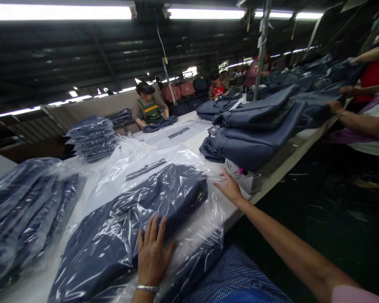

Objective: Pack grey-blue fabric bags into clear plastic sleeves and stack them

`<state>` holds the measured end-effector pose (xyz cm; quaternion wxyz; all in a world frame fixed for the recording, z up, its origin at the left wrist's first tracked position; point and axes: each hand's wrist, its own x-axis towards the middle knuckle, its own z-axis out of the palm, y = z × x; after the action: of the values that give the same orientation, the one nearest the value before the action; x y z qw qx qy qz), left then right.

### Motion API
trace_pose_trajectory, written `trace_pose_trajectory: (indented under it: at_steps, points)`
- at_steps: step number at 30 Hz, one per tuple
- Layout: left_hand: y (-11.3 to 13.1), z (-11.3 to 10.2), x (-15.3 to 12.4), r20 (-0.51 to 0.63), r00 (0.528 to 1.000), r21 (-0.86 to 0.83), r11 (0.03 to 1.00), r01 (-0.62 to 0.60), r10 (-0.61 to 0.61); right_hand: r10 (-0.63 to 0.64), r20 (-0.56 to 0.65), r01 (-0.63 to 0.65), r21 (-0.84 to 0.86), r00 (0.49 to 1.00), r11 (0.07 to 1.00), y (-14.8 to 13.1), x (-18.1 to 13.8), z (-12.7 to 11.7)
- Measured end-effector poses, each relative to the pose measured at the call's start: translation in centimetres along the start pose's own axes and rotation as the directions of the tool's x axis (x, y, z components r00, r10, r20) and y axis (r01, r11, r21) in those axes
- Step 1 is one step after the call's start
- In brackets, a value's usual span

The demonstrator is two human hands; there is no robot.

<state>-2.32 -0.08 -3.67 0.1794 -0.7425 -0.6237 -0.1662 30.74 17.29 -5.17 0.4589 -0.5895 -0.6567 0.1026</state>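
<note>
- Head view: the left hand [153,248] lies palm down on a navy bundle [123,223] in clear plastic, its grip spread, fingers flat on the film; a bracelet [148,288] circles the wrist.
- The right hand [230,187] reaches to the plastic's edge at the bundle's far right end, fingers parted; whether its grip pinches the film, I cannot tell.
- The bundle lies on the white desk [194,142], directly before the wearer.
- Just beyond it are flat white bags [109,174] with a dark strip [145,169].
- A white box [246,179] stands just beside the right hand, near a navy pile [249,143].
- To the left lie wrapped pieces [28,210], with a wrapped stack [91,139] behind them.
- Across the desk, a co-worker in a green apron [151,110] handles a navy piece [160,124].
- At far right, another person's hand [334,107] touches navy fabric [316,110].
</note>
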Motion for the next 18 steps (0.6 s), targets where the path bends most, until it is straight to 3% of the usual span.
trace_pose_trajectory:
  at_steps: [2,5,8,10,13,15,16,18]
  points:
    - [-0.4,0.3,-0.5,0.003,1.000,0.024,0.999,0.029,-0.030,-0.026,0.039,0.026,-0.007,0.999,1.000,1.3,0.7,-1.3]
    - [-1.0,0.2,-1.4,0.001,0.999,0.019,0.999,0.049,-0.049,-0.123,0.026,0.125,-0.113,0.992,0.986,2.8,0.8,-5.4]
    - [-1.8,-0.6,-2.8,0.019,0.999,0.009,0.999,0.030,-0.031,-0.237,0.117,0.260,-0.270,0.965,0.927,3.7,0.2,-9.3]
    - [-2.5,-1.5,-4.0,0.023,0.999,0.004,0.999,0.031,-0.031,-0.248,0.160,0.286,-0.303,0.956,0.909,3.4,-0.5,-10.8]
    - [-3.5,-2.9,-6.2,0.012,1.000,-0.006,1.000,0.028,-0.028,-0.260,0.073,0.269,-0.340,0.963,0.901,0.5,-2.3,-11.5]
    - [-4.0,-4.2,-7.3,-0.008,0.999,-0.006,1.000,0.031,-0.031,-0.353,0.049,0.348,-0.334,0.934,0.876,-3.1,-3.6,-10.8]
    - [-4.2,-4.9,-7.6,-0.017,0.999,-0.003,0.999,0.042,-0.042,-0.439,0.100,0.448,-0.294,0.893,0.844,-5.2,-4.1,-10.1]
    - [-4.8,-6.4,-7.6,-0.042,0.996,0.009,0.997,0.078,-0.078,-0.616,0.263,0.665,-0.174,0.742,0.727,-9.1,-4.7,-8.1]
